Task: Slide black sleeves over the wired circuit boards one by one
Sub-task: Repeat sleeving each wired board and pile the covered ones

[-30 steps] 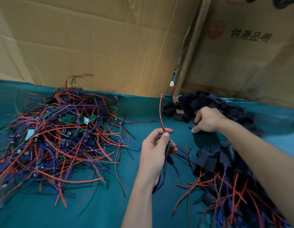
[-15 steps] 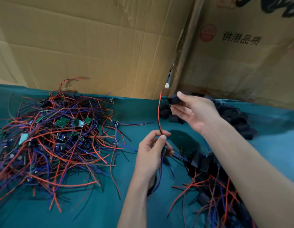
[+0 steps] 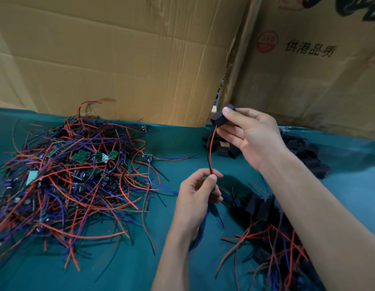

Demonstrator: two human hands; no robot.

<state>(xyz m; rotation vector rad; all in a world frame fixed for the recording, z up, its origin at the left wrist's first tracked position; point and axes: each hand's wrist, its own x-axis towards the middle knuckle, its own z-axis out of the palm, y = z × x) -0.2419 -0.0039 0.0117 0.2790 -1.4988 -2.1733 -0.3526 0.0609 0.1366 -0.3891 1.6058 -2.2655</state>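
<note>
Threading: your right hand pinches black sleeve, mouth down; red and black wires rise into it from left hand pinch below. Keep wires taut, draw sleeve down toward board, hidden in left fist.

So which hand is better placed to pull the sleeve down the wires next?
The right hand, probably. It already pinches the black sleeve at the tips of the red and black wires, above the left hand, which grips those wires lower down and can steady them.
</note>
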